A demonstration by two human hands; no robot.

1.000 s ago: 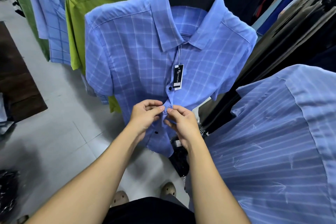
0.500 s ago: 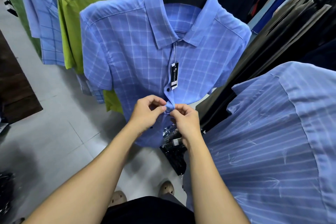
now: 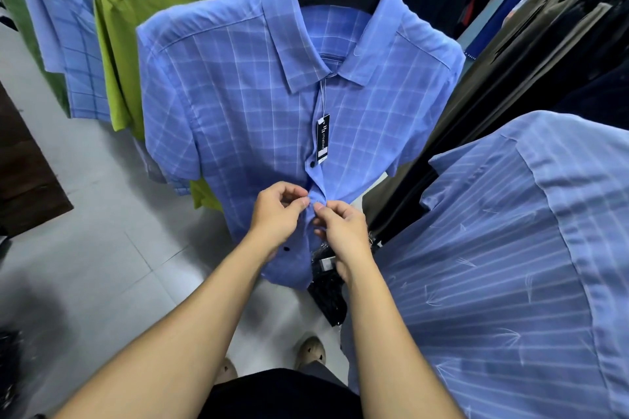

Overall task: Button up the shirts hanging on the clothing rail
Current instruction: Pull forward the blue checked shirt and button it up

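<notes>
A blue checked short-sleeved shirt [image 3: 245, 112] hangs on a black hanger in front of me, with a black price tag [image 3: 322, 139] on its placket. One dark button [image 3: 312, 164] under the tag is fastened. My left hand [image 3: 277, 214] pinches the left edge of the placket below that button. My right hand [image 3: 342, 226] pinches the right edge, fingertips almost meeting the left. Lower down, a dark button [image 3: 286, 249] shows on the open flap.
A green shirt [image 3: 146, 10] and more blue shirts [image 3: 78, 44] hang behind on the left. A blue striped shirt [image 3: 510, 265] hangs close at my right. Dark garments [image 3: 544, 27] fill the right-hand rail. Grey tiled floor [image 3: 85, 265] lies below.
My view has shifted slightly, so the shirt sits a little lower in the frame. Both hands stay pinching the placket at the same spot, fingers working slightly.
</notes>
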